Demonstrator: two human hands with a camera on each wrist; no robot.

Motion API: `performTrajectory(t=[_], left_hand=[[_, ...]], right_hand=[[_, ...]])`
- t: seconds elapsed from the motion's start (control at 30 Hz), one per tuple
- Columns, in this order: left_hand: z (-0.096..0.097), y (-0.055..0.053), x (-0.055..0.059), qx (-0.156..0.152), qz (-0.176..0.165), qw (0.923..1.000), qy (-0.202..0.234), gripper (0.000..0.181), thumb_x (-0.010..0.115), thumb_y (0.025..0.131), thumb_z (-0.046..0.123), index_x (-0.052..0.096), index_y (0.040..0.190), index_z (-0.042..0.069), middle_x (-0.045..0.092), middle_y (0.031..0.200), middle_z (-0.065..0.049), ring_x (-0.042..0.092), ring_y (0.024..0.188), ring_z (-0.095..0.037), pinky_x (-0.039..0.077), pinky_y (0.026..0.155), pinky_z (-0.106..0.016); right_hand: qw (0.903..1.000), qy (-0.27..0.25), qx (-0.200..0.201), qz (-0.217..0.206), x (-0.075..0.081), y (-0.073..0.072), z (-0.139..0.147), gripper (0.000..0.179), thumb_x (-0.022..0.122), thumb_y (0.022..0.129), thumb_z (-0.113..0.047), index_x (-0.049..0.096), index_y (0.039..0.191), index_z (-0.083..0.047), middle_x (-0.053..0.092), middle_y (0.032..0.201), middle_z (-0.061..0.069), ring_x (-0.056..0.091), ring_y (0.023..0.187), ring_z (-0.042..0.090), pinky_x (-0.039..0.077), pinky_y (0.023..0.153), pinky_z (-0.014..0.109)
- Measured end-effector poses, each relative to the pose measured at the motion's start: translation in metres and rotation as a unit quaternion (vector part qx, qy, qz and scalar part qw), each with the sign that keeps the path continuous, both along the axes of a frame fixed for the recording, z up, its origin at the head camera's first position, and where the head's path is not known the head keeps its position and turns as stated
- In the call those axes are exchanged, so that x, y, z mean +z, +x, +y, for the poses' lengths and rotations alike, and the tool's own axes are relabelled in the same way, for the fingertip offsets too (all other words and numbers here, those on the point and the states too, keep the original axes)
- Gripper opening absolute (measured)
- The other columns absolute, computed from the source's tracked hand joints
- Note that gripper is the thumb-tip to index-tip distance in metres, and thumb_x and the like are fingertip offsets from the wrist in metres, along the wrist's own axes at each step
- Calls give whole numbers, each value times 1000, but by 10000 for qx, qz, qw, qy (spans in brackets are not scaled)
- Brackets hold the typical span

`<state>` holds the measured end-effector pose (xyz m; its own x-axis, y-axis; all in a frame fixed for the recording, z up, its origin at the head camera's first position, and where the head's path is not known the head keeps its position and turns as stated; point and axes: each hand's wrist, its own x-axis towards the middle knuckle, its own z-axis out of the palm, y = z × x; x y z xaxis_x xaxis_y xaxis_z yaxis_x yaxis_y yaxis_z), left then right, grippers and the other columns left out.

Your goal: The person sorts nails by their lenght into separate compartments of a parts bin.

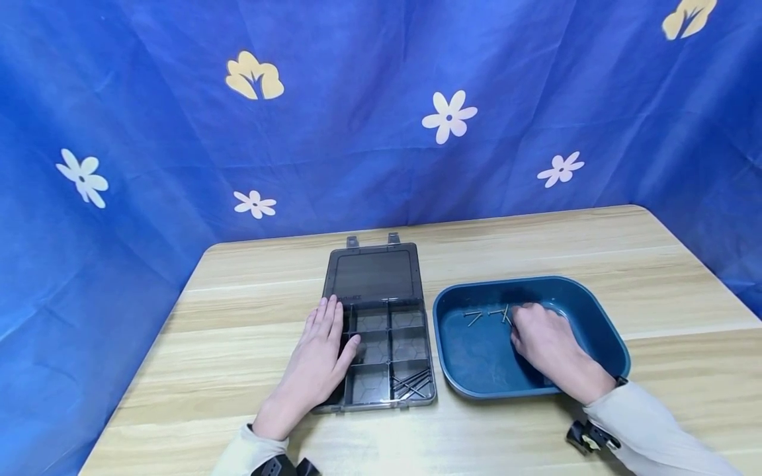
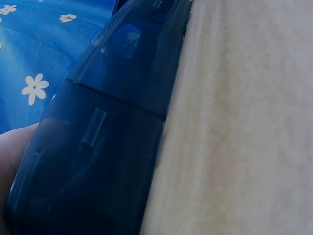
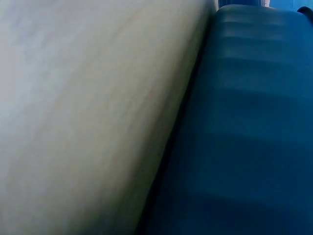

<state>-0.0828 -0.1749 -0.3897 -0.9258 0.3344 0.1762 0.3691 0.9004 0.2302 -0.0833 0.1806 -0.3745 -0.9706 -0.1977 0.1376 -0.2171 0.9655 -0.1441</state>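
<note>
My left hand (image 1: 317,360) rests with straight fingers on the left side of a dark translucent compartment box (image 1: 372,347). Its lid (image 1: 374,272) lies folded back, away from me. Several dark nails or screws (image 1: 412,385) lie in the near right compartment. In the left wrist view the box's side wall (image 2: 112,127) fills the middle. My right hand (image 1: 544,337) reaches down into a blue plastic basin (image 1: 470,380), fingers bent downward. Thin metal nails or screws (image 1: 474,318) lie on the basin floor beside its fingertips. The fingertips are hidden, so whether they pinch one cannot be seen.
Both containers stand side by side on a light wood table (image 1: 238,317), a narrow gap between them. A blue flowered curtain (image 1: 357,132) hangs behind the table and at its sides. The basin's outer wall (image 3: 244,137) fills the right of the right wrist view.
</note>
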Motion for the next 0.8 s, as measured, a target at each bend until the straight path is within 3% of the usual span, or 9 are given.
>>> performTrajectory(t=[0.3, 0.47, 0.7, 0.8], left_hand=[[0, 0, -2, -3, -3, 10000, 19, 68, 38, 102, 40, 26, 146, -11, 20, 155, -26, 16, 146, -38, 16, 119, -51], [-1, -1, 0, 5, 37, 10000, 23, 67, 40, 102, 38, 27, 146, -12, 21, 155, -27, 17, 145, -39, 16, 119, -51], [0, -1, -1, -18, -1, 10000, 11, 67, 40, 102, 38, 27, 146, -12, 21, 155, -27, 17, 145, -39, 16, 119, -51], [0, -1, -2, -17, 26, 10000, 12, 67, 40, 102, 38, 27, 145, -12, 21, 155, -27, 18, 145, -39, 16, 119, -51]], right_hand=[[10000, -21, -67, 14, -1, -2, -2, 16, 70, 81, -11, 59, 75, -2, 56, 68, 10, 59, 59, 26, 49, 47, 44], [9999, 12, 25, 155, -2, -2, -3, 13, 69, 79, -4, 58, 72, -3, 57, 69, 9, 60, 60, 27, 50, 47, 43], [9989, -60, -240, -398, 0, -1, 0, 12, 67, 79, -5, 59, 71, -3, 56, 64, 9, 56, 56, 22, 49, 48, 43], [9988, -60, -272, -407, 3, 0, 2, 12, 67, 79, -6, 59, 72, -1, 55, 63, 9, 54, 55, 22, 49, 48, 42]])
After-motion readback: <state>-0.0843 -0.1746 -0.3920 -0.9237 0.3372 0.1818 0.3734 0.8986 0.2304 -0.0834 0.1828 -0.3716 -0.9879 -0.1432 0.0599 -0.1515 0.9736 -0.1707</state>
